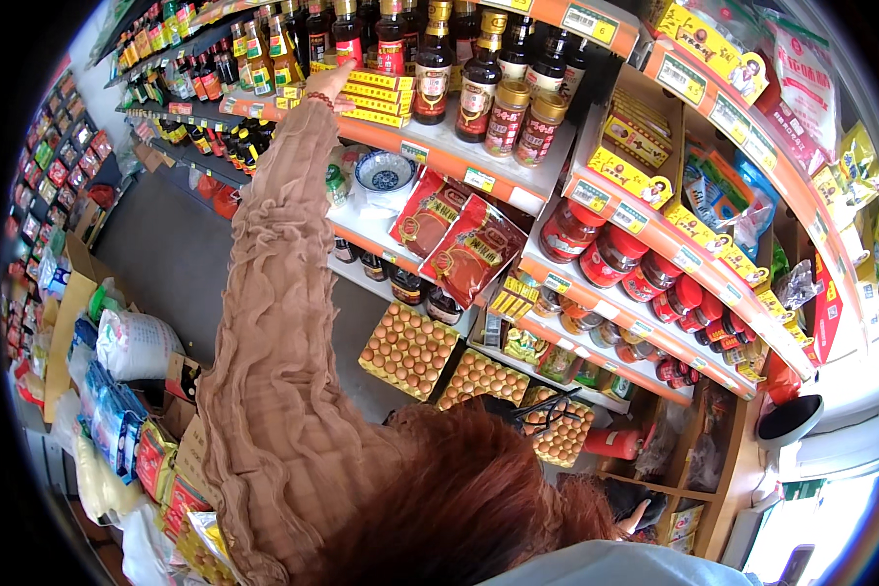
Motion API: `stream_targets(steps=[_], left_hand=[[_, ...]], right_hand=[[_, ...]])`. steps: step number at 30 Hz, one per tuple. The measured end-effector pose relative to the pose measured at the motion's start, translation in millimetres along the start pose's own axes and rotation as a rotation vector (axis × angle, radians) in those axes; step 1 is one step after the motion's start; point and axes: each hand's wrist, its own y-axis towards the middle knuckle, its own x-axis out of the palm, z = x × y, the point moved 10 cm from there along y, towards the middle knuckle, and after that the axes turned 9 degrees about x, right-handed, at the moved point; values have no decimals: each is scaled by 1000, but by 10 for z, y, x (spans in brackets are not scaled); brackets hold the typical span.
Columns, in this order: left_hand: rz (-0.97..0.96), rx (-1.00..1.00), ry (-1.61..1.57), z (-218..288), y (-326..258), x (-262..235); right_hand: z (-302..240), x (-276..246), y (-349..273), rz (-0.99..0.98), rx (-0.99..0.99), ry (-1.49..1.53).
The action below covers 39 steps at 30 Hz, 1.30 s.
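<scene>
Neither of my hands can be made out; pale blue cloth [635, 568] lies along the lower edge. Close in front is another person, seen from above, with reddish-brown hair [459, 479] and a ruffled brown sleeve [283, 313]. That person's left hand [334, 82], with a red bead bracelet, reaches to the upper shelf, at the foot of a red-labelled sauce bottle [348, 34] and beside stacked yellow boxes [366, 98]. Whether it grips anything is unclear. Part of another hand [635, 518] shows beside a dark item at lower right; whose it is, I cannot tell.
Dark sauce bottles [481, 83] line the upper shelf. Below are a blue-and-white bowl [385, 174], red packets [471, 249] and red-lidded jars [612, 256]. Egg trays [408, 350] sit low ahead. Sacks [137, 345] and cartons crowd the left; a wooden counter [742, 479] stands right.
</scene>
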Motion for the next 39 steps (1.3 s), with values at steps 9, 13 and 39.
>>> stream_targets(steps=[9,13,39], left_hand=[[151,3,-456,-35,68,45],[89,161,-351,47,18,-139],[208,22,-772,-442,173,26]], right_hand=[[113,-140,23,-18,66,56],[282,-278,187,-82,192,112],[78,166,-238,-55,271,132]])
